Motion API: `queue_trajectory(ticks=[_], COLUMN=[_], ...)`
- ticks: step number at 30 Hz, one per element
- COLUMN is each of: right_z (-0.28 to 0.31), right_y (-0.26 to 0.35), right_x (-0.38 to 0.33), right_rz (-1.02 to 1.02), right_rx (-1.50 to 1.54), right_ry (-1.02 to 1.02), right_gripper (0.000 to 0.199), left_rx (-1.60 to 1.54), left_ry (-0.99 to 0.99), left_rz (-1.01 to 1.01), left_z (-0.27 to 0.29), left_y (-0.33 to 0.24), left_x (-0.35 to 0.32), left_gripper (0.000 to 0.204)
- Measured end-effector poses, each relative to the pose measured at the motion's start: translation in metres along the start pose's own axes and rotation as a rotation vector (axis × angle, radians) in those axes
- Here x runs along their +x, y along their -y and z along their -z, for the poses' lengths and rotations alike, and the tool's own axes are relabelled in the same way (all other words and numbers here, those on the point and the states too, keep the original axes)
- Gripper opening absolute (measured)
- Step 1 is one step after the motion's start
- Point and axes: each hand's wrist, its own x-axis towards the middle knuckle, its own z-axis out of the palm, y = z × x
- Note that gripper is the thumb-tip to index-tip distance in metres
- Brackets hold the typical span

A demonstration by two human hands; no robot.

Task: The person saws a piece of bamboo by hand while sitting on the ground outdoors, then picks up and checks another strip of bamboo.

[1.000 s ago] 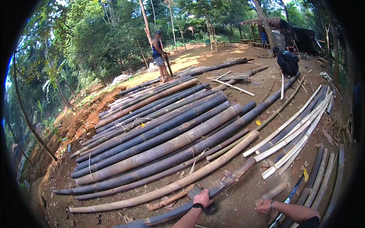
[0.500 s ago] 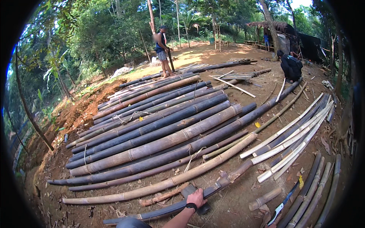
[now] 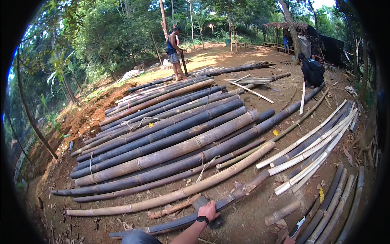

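Note:
My left hand [image 3: 208, 210], with a dark band at its wrist, is closed over a long dark bamboo pole [image 3: 178, 225] near the ground. A dark block-like piece [image 3: 199, 202] lies crosswise under the pole, showing on both sides of the hand. At the lower edge, only part of my right hand [image 3: 289, 240] shows, closed at the handle of a hand saw [image 3: 298, 225] with a white and green grip. Its blade points up and away, beside a short cut length of bamboo [image 3: 282, 212], not touching my pole.
A broad stack of dark and tan bamboo poles [image 3: 162, 142] covers the ground ahead. Pale split strips [image 3: 313, 150] lie at right, with more poles [image 3: 331, 207] nearer. One person [image 3: 174, 53] stands behind the stack with a long dark tool; another [image 3: 312, 71] crouches at far right.
The saw has shifted down toward the lower edge, so less of its handle shows. My left hand keeps its hold. The standing person has turned and bent the head down.

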Motion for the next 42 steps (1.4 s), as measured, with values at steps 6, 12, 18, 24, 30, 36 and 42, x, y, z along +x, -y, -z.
queue_trajectory(ticks=[6, 12, 18, 24, 30, 36, 42], right_z=[-0.005, -0.004, 0.028, 0.048, 0.035, 0.032, 0.024], right_y=[0.022, 0.046, 0.092, 0.187, 0.215, 0.230, 0.225], right_x=[-0.015, -0.024, -0.054, -0.075, -0.105, -0.114, -0.115], right_rz=[-0.041, 0.146, 0.478, 0.598, 0.650, 0.648, 0.625], right_rx=[0.319, 0.586, 0.434, 0.744, 0.337, 0.279, 0.269], right_ry=[-0.311, -0.822, -0.688, 0.207, 0.158, 0.211, 0.233], right_gripper=[0.063, 0.062, 0.040, 0.034, 0.041, 0.038, 0.037], left_rx=[-0.007, -0.001, 0.017, 0.019, 0.022, 0.012, 0.008], left_ry=[0.015, 0.005, 0.071, 0.009, -0.023, -0.050, -0.047], left_rz=[0.019, 0.015, 0.042, 0.074, 0.039, 0.014, 0.017], left_z=[0.001, 0.004, 0.015, 0.005, 0.005, 0.000, 0.002], left_y=[-0.001, -0.001, -0.016, -0.002, -0.005, -0.007, -0.006], left_x=[-0.001, -0.005, -0.004, -0.001, 0.001, 0.004, 0.002], left_gripper=[0.054, 0.055, 0.059, 0.055, 0.054, 0.054, 0.054])
